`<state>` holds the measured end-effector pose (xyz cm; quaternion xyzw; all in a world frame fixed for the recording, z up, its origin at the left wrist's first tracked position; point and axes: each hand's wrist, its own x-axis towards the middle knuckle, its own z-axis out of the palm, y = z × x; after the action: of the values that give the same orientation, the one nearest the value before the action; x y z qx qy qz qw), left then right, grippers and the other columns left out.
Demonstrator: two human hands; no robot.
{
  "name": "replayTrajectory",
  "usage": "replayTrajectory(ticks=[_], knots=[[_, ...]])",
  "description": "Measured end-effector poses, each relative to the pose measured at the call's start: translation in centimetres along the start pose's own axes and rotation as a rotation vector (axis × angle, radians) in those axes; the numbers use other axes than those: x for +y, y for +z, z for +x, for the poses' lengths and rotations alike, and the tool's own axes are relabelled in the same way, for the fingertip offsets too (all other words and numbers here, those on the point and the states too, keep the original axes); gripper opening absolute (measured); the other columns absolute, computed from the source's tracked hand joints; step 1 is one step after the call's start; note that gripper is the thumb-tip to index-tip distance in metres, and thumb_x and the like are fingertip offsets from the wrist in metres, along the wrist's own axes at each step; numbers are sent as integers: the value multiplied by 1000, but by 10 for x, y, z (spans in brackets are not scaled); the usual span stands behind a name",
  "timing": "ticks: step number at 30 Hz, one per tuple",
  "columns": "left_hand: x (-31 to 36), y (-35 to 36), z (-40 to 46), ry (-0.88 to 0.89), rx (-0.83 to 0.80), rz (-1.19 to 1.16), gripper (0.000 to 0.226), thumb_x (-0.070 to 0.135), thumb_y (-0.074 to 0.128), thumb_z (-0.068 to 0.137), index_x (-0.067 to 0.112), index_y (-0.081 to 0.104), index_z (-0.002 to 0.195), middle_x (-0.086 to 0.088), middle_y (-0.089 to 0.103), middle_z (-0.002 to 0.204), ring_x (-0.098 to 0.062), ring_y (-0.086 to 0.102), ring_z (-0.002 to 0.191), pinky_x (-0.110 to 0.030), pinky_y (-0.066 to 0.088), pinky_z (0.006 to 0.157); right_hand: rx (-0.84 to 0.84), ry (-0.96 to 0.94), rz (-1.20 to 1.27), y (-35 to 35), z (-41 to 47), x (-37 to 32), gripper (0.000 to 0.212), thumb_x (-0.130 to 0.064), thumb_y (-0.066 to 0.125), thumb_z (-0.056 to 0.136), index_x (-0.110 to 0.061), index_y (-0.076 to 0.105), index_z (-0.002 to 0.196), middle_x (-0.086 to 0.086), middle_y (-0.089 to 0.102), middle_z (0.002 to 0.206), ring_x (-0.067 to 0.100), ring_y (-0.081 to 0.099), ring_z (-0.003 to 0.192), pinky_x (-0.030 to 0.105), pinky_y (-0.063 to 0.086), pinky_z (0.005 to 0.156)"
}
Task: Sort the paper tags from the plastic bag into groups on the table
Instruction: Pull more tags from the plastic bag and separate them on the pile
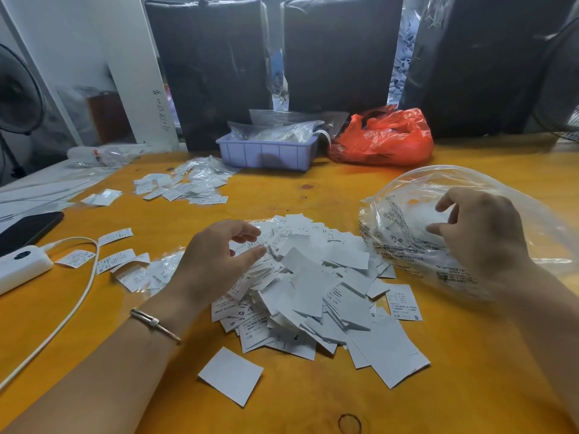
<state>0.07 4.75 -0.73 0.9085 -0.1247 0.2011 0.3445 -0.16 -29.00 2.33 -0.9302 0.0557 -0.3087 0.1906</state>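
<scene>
A big loose pile of white paper tags (316,286) lies in the middle of the orange table (313,411). My left hand (216,258) hovers over the pile's left edge, fingers curled and apart, holding nothing that I can see. My right hand (479,233) is inside the mouth of a clear printed plastic bag (470,183) lying right of the pile, its fingers spread against the film. The bag looks nearly empty. Smaller groups of tags lie at the far left centre (185,186) and at the near left (125,264). One blank tag (231,374) lies alone in front.
A lilac plastic tray (266,153) with clear bags and a red plastic bag (385,139) stand at the table's back. Black wrapped bundles (341,51) rise behind them. A white power bank (18,267) with its cable (72,305) and a dark phone (28,227) lie at the left.
</scene>
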Motion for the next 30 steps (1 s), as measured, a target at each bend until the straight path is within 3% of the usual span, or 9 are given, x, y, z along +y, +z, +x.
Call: replayTrajectory(ticks=[4,7,14,16,18,20,21,26,30], knots=[[1,0,0,-2,-2,2,24,28,75,86,25,69,110,16,64,102,2,58,99,-14,47,73,5,-36,-2,-2,1,1,25,8,75,74,1,71,98,12,63,71,29,53,71,31,38,67],[1,0,0,1,-9,12,24,29,74,87,25,69,110,17,62,101,2,58,97,-13,47,73,105,-108,5,-7,0,-5,26,15,64,76,2,72,98,19,70,79,35,61,75,37,48,70],[1,0,0,-3,-12,8,20,29,74,88,26,69,107,17,62,100,1,58,97,-13,46,72,422,-230,122,-15,-8,-24,19,1,65,83,-4,71,101,17,69,94,36,62,78,35,44,65],[1,0,0,-2,-11,6,18,29,73,88,27,69,106,17,62,100,2,58,97,-13,46,73,338,-217,38,-13,-8,-24,26,-3,70,82,-5,68,107,18,67,99,38,62,86,38,46,69],[1,1,0,-2,-12,-3,17,29,73,88,27,69,105,18,62,99,5,57,97,-14,46,72,-13,-78,-230,-8,-5,-17,39,-13,75,81,-9,61,117,16,62,113,38,56,105,41,48,78],[1,1,0,1,-11,0,16,29,73,88,28,69,104,21,60,97,7,56,97,-14,47,72,-313,68,-411,-2,-6,-12,28,-11,66,85,-10,60,113,13,61,116,35,55,107,38,48,78],[0,0,1,3,-11,0,16,29,73,88,28,69,104,23,59,96,7,56,97,-15,47,72,-352,88,-415,0,-7,-9,19,-5,60,85,-8,64,104,14,64,108,35,57,100,36,48,72],[0,0,0,9,-15,-14,15,29,73,88,30,69,102,27,58,95,8,56,97,-12,45,71,-123,77,-229,0,-2,-3,11,-9,70,82,-8,69,72,16,65,78,36,56,75,32,41,60],[0,1,1,10,-16,-9,13,29,72,89,30,68,102,26,58,95,7,57,96,-13,45,70,-22,51,-133,1,-4,-3,31,-21,83,73,-11,56,62,13,61,69,33,50,68,31,33,58]])
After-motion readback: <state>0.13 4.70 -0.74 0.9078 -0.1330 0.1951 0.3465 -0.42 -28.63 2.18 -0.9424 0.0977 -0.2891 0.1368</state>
